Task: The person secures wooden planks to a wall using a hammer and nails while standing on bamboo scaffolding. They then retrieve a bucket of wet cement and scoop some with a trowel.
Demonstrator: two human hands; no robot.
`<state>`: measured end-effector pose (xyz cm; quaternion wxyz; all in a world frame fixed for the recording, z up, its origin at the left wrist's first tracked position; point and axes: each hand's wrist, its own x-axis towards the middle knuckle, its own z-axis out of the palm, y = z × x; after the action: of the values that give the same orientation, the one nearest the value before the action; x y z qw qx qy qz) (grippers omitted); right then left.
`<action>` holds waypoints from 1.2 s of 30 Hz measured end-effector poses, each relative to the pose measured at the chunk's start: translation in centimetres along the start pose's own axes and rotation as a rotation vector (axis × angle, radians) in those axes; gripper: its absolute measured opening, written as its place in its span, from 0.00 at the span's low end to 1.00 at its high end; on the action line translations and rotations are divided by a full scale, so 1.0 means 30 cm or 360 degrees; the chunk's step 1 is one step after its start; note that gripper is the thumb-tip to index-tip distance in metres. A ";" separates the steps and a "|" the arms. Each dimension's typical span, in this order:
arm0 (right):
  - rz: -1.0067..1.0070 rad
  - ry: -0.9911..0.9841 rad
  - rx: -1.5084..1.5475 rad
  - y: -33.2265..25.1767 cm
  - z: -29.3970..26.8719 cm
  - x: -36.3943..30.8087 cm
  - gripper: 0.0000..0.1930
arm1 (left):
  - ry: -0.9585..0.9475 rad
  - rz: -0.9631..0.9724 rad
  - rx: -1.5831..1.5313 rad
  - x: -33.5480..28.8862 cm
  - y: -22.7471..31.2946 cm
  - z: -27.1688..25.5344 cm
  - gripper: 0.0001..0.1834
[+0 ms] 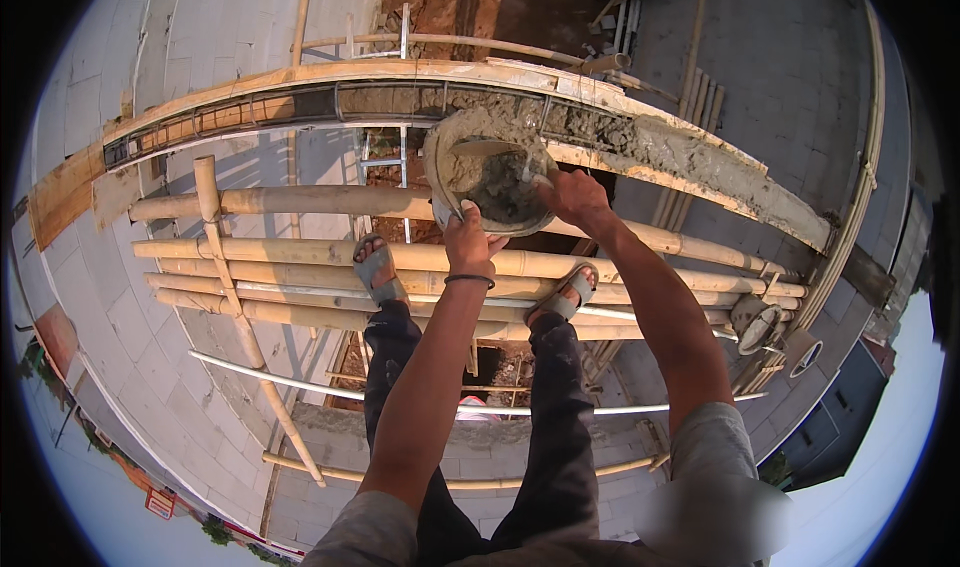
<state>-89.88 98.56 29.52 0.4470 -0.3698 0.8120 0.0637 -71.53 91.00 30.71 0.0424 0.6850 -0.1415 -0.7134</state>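
Note:
A round bucket (438,182) smeared with wet grey concrete is tipped against the formwork trough, its mouth facing up toward me. Concrete (500,182) coats its inside and heaps over the far rim. My left hand (468,242) grips the near rim, fingers partly hidden. At the bucket's right side, my right hand (578,199) is closed around the handle end of what looks like a trowel (482,148), its blade lying over the concrete. Past the bucket runs the long wooden formwork (330,72), with steel bars on the left and wet concrete (690,152) filling the right part.
My sandalled feet stand on lashed bamboo poles (300,257) with gaps between them. An upright bamboo pole (215,217) crosses them at left. A white pipe (330,391) runs nearer me. A concrete-caked container (755,322) sits at right. Reddish ground (430,7) lies far below.

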 end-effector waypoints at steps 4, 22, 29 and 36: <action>0.0084 0.0091 0.0136 0.032 0.010 -0.032 0.23 | 0.0013 0.0065 0.0055 0.009 0.007 -0.004 0.28; 0.0641 0.0421 0.1907 0.036 0.193 -0.579 0.21 | -0.0142 0.0218 -0.0156 -0.091 0.158 -0.076 0.21; 0.0791 0.0373 0.1923 -0.100 0.254 -0.829 0.20 | -0.0021 0.0252 -0.0342 -0.264 0.362 -0.274 0.19; 0.0900 0.0531 0.1714 -0.253 0.178 -0.971 0.20 | -0.0012 0.0319 -0.0591 -0.446 0.676 -0.547 0.23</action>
<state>-71.75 111.26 50.61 0.4038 0.1310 0.8553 -0.2969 -57.22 72.66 48.55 0.2382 0.6452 -0.0751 -0.7221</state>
